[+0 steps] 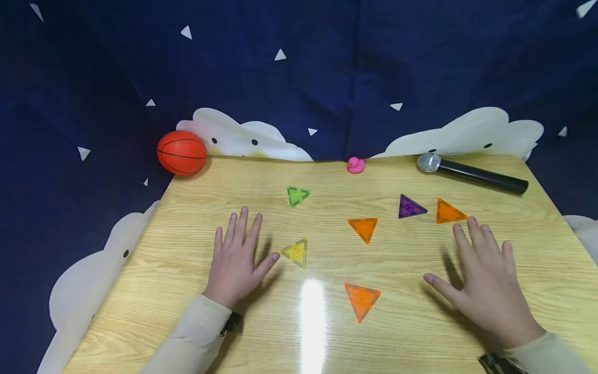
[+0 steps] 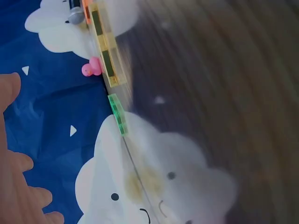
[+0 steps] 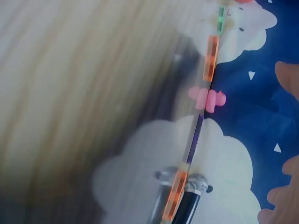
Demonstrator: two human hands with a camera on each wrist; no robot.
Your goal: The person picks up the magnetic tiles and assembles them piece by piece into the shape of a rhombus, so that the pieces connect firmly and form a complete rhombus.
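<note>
My left hand (image 1: 235, 265) is spread with straight fingers over the left of the table, its thumb tip right beside a yellow triangular tile (image 1: 297, 253). On the right, my right hand (image 1: 486, 285) is spread too, fingertips close to an orange triangular tile (image 1: 449, 211). Neither hand holds anything. A purple triangular tile (image 1: 411, 206) lies left of that orange one. Between the hands lie a second orange tile (image 1: 364, 229) and, nearer me, a third orange tile (image 1: 362, 301). Farther back is a green triangular tile (image 1: 298, 196). The left wrist view shows the yellow tile (image 2: 108, 46) edge-on.
A red toy basketball (image 1: 181, 152) sits at the table's back left corner. At the back edge stands a pink rubber duck (image 1: 355, 165). A black microphone (image 1: 481, 175) lies at the back right. Behind the wooden table (image 1: 177, 234) hangs a dark blue curtain (image 1: 317, 78).
</note>
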